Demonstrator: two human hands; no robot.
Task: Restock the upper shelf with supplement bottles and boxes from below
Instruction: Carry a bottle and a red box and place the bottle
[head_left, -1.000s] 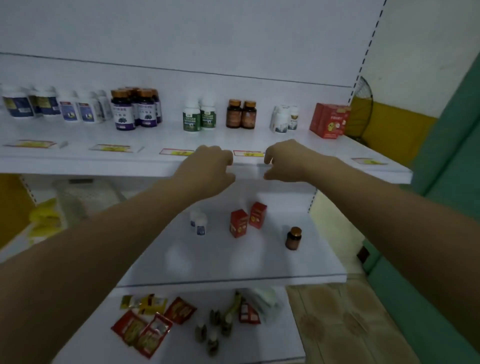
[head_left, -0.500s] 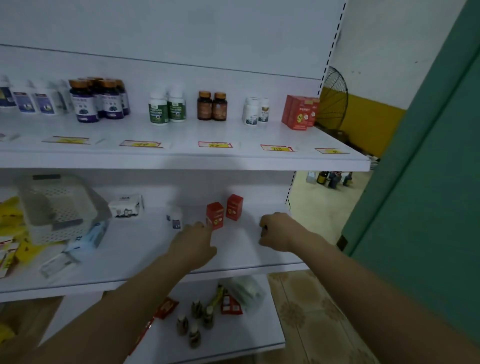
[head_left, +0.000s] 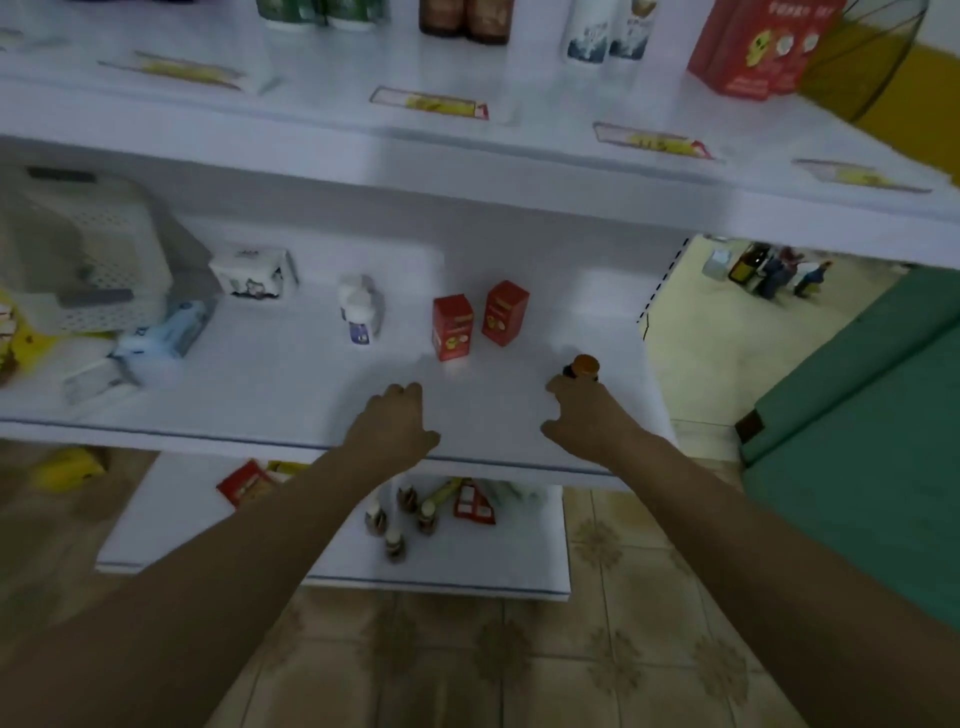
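On the middle shelf stand two small red boxes, a white bottle and a brown bottle with an orange cap. My right hand reaches the brown bottle's near side and hides its body; thumb and fingers are spread apart, not closed round it. With loosely curled fingers my left hand hovers over the shelf's front, just short of the nearer red box, and holds nothing. The upper shelf carries brown bottles, white bottles and big red boxes.
A white mesh basket, a white carton and pale packets fill the middle shelf's left. The bottom shelf holds small bottles and red sachets. A green wall stands at right, with a fan beyond.
Both hands came down from the upper shelf's edge to the middle shelf. The view dropped and closed in. The brown bottle's cap, hidden half a second ago, shows above my right fingers.
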